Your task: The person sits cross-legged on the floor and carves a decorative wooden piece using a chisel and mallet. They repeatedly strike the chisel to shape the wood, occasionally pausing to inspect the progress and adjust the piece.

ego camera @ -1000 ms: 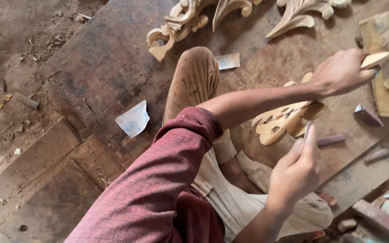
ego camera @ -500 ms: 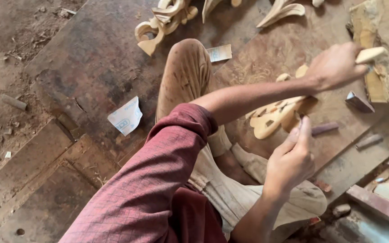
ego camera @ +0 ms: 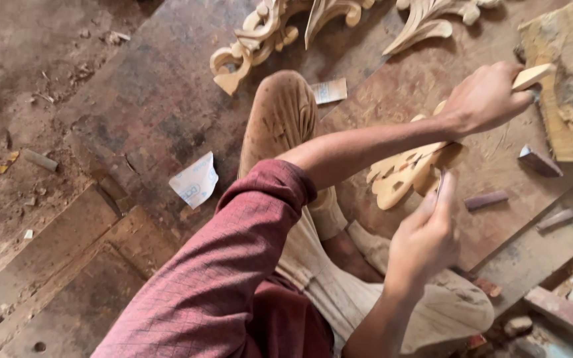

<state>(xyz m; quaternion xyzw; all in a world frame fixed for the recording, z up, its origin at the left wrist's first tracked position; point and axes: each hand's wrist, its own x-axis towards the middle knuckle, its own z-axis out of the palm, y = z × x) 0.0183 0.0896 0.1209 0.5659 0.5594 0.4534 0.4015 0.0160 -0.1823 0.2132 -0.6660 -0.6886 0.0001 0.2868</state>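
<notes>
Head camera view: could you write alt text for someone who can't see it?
Seen from above, a seated person's left hand grips a pale carved wooden ornament while the right hand presses a small dark piece against it. More carved scrolls and sandpaper scraps lie on the dusty wooden floor.

We are viewing a pale carved wooden ornament (ego camera: 409, 174), pierced with small cutouts, lying tilted above the lap, its upper end (ego camera: 532, 75) projecting toward the block.

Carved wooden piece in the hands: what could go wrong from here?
1. The left hand grips the pierced carved piece only at its upper end; the thin fretwork below might crack under pressure.
2. The right hand presses near its lower edge; a slip could scrape the fingers.
</notes>
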